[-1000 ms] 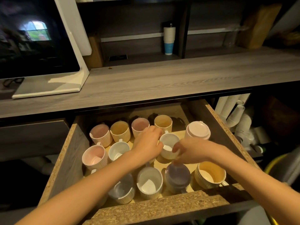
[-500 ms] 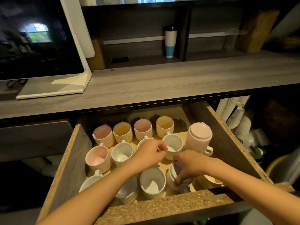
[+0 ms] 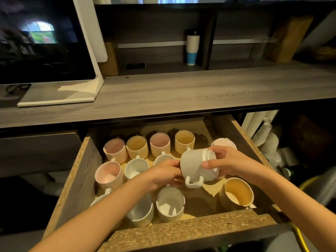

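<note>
A white ribbed mug (image 3: 193, 167) lies on its side above the open wooden drawer (image 3: 78, 180), handle pointing down and base to the right. My right hand (image 3: 227, 161) grips its base end with thumb and fingers. My left hand (image 3: 163, 174) holds the rim end from the left. Below them several ribbed mugs stand in rows in the drawer: pink (image 3: 109, 174), yellow (image 3: 236, 194), white (image 3: 171, 203) and grey (image 3: 141, 210).
A grey wooden counter (image 3: 181, 93) runs above the drawer, with a white-framed screen (image 3: 41, 44) at left and a white and blue tumbler (image 3: 192, 48) on the shelf behind. Stacks of paper cups (image 3: 261, 130) lie in the compartment to the right. A lidded pale mug (image 3: 224, 143) sits at the drawer's back right.
Both hands were down among the mugs; now they have lifted a white mug out of the drawer and turned it onto its side.
</note>
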